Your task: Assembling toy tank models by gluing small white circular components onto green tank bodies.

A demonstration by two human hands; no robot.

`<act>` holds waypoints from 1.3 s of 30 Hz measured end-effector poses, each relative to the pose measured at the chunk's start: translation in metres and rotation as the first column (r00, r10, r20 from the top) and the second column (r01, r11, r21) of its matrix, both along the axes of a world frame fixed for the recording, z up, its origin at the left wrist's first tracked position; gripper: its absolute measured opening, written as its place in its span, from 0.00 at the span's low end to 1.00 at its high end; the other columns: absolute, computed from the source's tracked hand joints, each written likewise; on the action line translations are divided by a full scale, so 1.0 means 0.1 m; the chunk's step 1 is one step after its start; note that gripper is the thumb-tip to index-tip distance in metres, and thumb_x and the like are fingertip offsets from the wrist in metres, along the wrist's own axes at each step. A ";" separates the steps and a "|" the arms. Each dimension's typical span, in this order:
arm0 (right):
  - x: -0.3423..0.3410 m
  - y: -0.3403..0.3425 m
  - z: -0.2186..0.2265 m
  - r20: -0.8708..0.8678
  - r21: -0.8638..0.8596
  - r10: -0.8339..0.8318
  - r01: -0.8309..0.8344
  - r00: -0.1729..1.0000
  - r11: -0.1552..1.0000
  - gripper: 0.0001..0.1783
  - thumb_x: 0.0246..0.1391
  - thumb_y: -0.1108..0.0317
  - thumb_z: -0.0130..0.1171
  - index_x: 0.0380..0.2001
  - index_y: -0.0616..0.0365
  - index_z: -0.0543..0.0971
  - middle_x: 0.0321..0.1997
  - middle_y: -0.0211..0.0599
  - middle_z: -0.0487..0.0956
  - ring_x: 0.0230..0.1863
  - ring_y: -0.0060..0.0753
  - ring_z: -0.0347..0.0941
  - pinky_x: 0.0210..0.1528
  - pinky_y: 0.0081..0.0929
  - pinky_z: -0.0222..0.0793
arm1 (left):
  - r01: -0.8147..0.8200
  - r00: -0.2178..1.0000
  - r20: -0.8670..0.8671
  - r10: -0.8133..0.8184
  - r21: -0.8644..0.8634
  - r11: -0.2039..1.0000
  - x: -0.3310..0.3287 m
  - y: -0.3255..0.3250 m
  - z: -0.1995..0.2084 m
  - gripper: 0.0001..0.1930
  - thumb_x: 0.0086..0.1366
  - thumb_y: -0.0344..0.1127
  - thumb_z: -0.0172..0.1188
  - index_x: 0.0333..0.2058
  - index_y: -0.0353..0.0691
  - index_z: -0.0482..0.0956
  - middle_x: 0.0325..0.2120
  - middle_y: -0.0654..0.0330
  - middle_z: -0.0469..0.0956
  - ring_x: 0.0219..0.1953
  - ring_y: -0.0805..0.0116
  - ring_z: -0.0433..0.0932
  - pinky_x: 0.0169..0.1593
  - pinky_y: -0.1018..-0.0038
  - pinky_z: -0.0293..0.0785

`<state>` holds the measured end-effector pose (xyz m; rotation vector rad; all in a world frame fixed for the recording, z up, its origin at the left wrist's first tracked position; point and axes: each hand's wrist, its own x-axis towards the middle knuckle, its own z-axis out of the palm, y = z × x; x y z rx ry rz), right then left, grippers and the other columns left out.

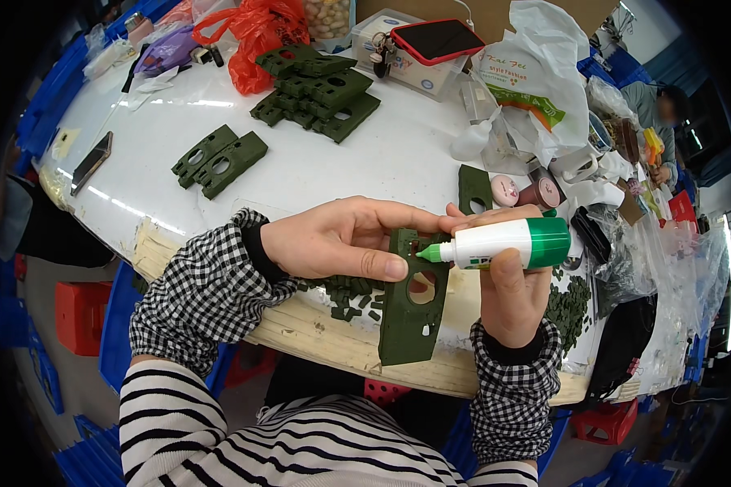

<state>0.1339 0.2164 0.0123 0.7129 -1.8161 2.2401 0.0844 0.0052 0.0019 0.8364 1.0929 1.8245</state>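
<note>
Dark-green plastic part (pixel 403 337) sits raised above the near edge of the worktop (pixel 422 162), pinched by the nearly closed left hand (pixel 333 239). The right hand (pixel 516 307) curls around a white squeeze bottle (pixel 494 242), green nozzle (pixel 432 252) at the upper cutout; contact is hard to tell.

Lettering on a bag (pixel 536 49), a box (pixel 426 75) and a bottle (pixel 508 243)
Far right, the white bag carries three lines of reddish print; left of it, the white box inside a clear tub (pixel 361 36) shows coloured letters, partly covered. Nearer, the bottle's label is mostly hidden by the right hand (pixel 516 292).
</note>
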 end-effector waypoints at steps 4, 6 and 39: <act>0.00 0.04 0.01 0.054 -0.089 -0.025 0.030 0.998 0.996 0.16 0.62 0.61 0.49 0.42 0.65 0.67 0.38 0.47 0.77 0.44 0.41 0.76 0.52 0.39 0.70 | 0.005 0.999 0.038 -0.005 -0.006 1.000 0.00 0.00 0.01 0.28 0.65 0.31 0.53 0.62 0.31 0.56 0.55 0.52 0.68 0.53 0.65 0.71 0.57 0.68 0.68; 0.01 0.05 0.03 0.068 -0.047 -0.055 0.058 0.996 0.997 0.18 0.63 0.57 0.46 0.42 0.64 0.66 0.37 0.49 0.77 0.44 0.42 0.76 0.53 0.41 0.69 | -0.003 0.998 0.057 0.003 -0.001 1.000 0.01 0.00 0.04 0.32 0.63 0.33 0.57 0.62 0.30 0.55 0.58 0.51 0.62 0.57 0.61 0.68 0.58 0.61 0.68; 0.03 0.07 0.03 0.090 0.069 -0.144 0.138 0.985 0.988 0.17 0.63 0.58 0.45 0.42 0.65 0.66 0.38 0.55 0.77 0.42 0.44 0.76 0.53 0.42 0.68 | -0.007 1.000 0.026 0.006 0.044 0.999 0.00 -0.01 0.02 0.28 0.65 0.31 0.53 0.61 0.31 0.56 0.56 0.50 0.66 0.55 0.61 0.70 0.58 0.64 0.68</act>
